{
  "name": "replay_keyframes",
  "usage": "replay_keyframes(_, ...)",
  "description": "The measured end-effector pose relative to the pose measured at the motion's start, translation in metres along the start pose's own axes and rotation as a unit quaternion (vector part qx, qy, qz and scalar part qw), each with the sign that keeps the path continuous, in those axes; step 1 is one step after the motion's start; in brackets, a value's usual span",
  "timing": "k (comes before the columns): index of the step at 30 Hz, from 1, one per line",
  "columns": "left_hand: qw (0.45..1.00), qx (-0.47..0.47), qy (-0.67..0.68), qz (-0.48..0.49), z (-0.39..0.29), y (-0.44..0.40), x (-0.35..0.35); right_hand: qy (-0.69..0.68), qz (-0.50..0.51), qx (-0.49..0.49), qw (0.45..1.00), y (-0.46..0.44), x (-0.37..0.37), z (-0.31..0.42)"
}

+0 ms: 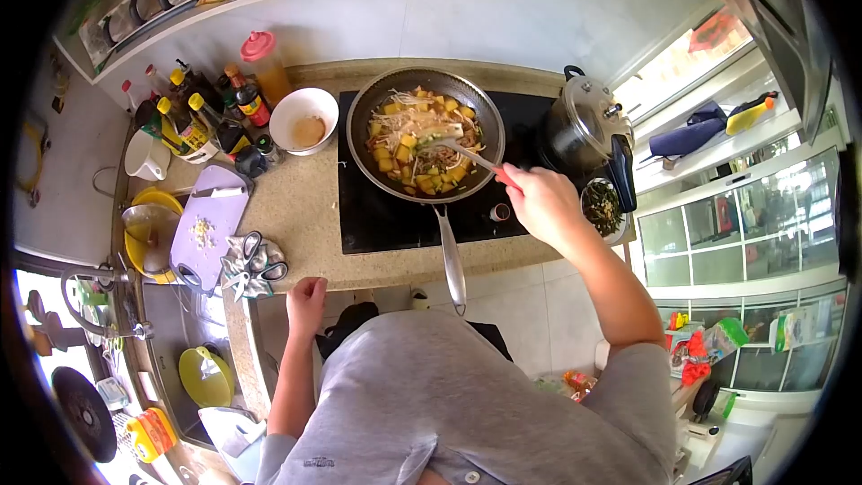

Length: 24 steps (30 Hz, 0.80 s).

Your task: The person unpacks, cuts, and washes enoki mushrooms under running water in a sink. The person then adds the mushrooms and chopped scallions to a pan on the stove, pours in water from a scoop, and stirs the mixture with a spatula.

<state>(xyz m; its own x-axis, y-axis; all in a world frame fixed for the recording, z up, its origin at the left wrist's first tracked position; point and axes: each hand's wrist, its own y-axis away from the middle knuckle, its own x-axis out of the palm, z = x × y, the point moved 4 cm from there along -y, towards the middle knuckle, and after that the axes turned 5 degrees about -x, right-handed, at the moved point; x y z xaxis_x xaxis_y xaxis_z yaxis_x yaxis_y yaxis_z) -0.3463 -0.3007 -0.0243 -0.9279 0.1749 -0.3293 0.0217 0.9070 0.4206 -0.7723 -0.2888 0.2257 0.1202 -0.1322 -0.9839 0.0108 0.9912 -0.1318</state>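
Note:
My right hand is wrapped around the red handle of a spatula. The spatula's head lies among the food in a wide frying pan, where yellow chunks, thin pale mushroom strands and bits of green show. This pan stands on a black cooktop, its long metal handle pointing towards me. Down at the counter's front edge, my left hand hangs with its fingers curled and nothing visible in them. Close to it are scissors on a patterned cloth.
Right of the pan stands a pressure cooker, with a plate of dark greens before it. To the left are a white bowl, several sauce bottles, a purple cutting board with chopped bits, and a sink.

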Motion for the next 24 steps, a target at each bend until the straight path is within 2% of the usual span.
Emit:
replay_keyframes(2, 1.000, 0.010, -0.002, 0.014, -0.004, 0.001, 0.005, -0.007, -0.028, -0.006, 1.000, -0.009, 0.020, -0.006)
replay_keyframes(5, 1.000, 0.003, -0.005, 0.012, -0.016, 0.006, 0.005, -0.045, -0.067, 0.009, 0.997, -0.003, 0.000, -0.008)
replay_keyframes(8, 1.000, -0.001, -0.002, -0.002, -0.020, 0.008, 0.004, -0.061, -0.042, -0.010, 0.997, 0.019, -0.041, -0.003)
replay_keyframes(10, 0.999, -0.014, 0.001, 0.033, -0.026, 0.008, 0.012, -0.018, -0.033, -0.030, 0.999, 0.024, -0.038, 0.001)
replay_keyframes(13, 0.987, -0.014, 0.036, 0.156, -0.052, 0.005, 0.058, 0.023, -0.024, -0.045, 0.998, 0.016, -0.010, 0.005)
replay_keyframes(14, 0.970, -0.047, 0.039, 0.234, -0.075, 0.013, 0.076, 0.023, -0.024, -0.048, 0.998, 0.016, -0.016, 0.007)
replay_keyframes(17, 0.881, -0.156, 0.094, 0.436, -0.104, 0.030, 0.138, -0.027, -0.009, -0.022, 0.999, 0.018, -0.058, 0.017)
replay_keyframes(19, 0.825, -0.189, 0.133, 0.516, -0.123, 0.047, 0.174, -0.059, 0.032, -0.001, 0.998, 0.017, -0.085, 0.020)
replay_keyframes(20, 0.826, -0.190, 0.133, 0.514, -0.128, 0.051, 0.184, -0.080, 0.052, 0.009, 0.995, 0.016, -0.094, 0.023)
replay_keyframes(21, 0.798, -0.226, 0.179, 0.530, -0.132, 0.056, 0.194, -0.072, 0.091, 0.012, 0.993, 0.011, -0.097, 0.025)
replay_keyframes(22, 0.766, -0.260, 0.223, 0.544, -0.134, 0.059, 0.198, -0.074, 0.090, 0.010, 0.993, 0.006, -0.094, 0.025)
replay_keyframes(24, 0.779, -0.255, 0.211, 0.533, -0.127, 0.057, 0.199, -0.035, 0.135, -0.003, 0.990, -0.006, -0.074, 0.030)
